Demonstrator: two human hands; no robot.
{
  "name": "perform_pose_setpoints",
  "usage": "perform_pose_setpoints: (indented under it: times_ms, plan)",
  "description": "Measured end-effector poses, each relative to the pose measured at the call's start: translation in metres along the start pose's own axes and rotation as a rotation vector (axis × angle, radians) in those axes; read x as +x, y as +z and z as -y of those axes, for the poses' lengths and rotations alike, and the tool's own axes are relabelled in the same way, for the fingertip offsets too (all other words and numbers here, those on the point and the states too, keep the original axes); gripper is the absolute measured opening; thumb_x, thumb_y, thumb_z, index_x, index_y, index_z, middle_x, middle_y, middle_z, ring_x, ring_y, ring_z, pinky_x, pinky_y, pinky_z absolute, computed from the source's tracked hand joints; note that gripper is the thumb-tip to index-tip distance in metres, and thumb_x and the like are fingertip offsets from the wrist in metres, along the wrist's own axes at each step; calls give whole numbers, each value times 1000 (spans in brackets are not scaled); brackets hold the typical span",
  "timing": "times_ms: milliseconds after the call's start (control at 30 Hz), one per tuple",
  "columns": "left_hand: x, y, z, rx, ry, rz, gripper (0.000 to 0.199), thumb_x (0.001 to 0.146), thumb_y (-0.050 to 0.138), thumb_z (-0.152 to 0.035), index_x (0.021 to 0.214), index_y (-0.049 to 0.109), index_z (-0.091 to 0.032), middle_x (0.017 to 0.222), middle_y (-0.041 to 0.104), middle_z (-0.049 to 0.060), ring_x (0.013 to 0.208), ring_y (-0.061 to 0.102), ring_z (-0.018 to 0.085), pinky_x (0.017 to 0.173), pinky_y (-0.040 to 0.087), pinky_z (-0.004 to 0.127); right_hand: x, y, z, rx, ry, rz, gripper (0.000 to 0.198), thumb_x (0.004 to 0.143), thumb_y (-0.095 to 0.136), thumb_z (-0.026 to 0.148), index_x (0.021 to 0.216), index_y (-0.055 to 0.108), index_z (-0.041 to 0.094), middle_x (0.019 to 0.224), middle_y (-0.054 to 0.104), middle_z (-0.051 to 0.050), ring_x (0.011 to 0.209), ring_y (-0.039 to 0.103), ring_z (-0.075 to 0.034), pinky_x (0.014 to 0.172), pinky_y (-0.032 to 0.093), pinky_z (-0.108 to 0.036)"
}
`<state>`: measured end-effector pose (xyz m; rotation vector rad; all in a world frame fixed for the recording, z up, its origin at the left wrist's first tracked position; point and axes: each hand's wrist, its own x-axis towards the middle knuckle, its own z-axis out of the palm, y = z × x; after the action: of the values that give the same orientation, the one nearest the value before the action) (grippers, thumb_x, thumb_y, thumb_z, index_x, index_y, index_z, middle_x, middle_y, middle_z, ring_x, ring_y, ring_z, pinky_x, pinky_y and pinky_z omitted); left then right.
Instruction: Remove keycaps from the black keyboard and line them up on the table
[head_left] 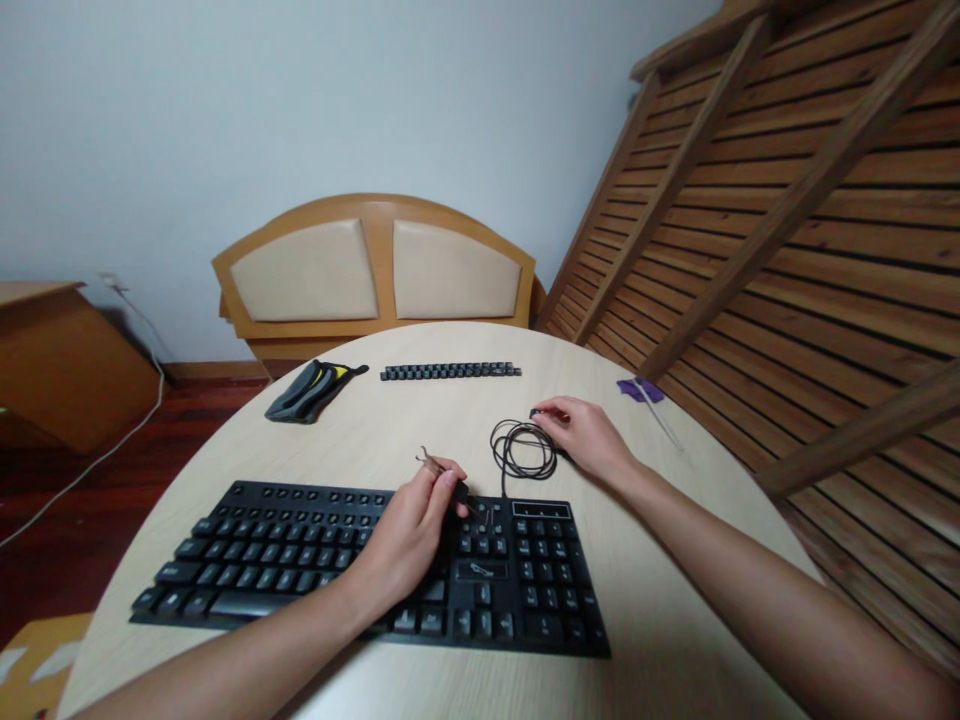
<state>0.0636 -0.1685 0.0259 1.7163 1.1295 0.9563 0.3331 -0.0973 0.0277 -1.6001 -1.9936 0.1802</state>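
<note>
A black keyboard (480,590) lies on the round table, with bare key stems showing along its top rows. Above its upper middle, my left hand (416,515) is closed around a keycap puller (463,492) with a dark handle; thin wire prongs stick out from both sides of the fist. My right hand (581,432) pinches a small black keycap (535,413) just beyond the coiled cable (523,450). Farther back, removed keycaps (450,371) stand lined up in rows. Part of the keyboard is hidden beneath my left hand and forearm.
A grey and yellow folded pouch (311,392) lies at the table's back left. At the right edge are a purple cloth (637,389) and a thin light stick (664,420). Behind the table (420,420) stands a padded headboard (375,270); wooden slats (750,250) lean at right.
</note>
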Motion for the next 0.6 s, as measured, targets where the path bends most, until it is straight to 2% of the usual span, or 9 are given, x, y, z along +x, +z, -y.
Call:
perform_pose_setpoints:
  times_ms: [267, 600]
  plan:
    - [0, 0, 3, -4, -13, 12, 29, 100, 35, -40, 99, 55, -19, 76, 62, 0, 78, 61, 19, 80, 44, 32, 62, 19, -49, -171, 148, -25, 23, 88, 61, 30, 101, 73, 16, 95, 74, -10, 89, 66, -22, 79, 45, -29]
    - [1, 0, 3, -18, -42, 15, 29, 100, 34, -39, 102, 55, -19, 75, 62, 0, 77, 61, 20, 79, 44, 34, 99, 41, -71, -215, 233, -55, 26, 90, 59, 30, 108, 73, 18, 105, 73, -11, 97, 64, -22, 84, 44, -28]
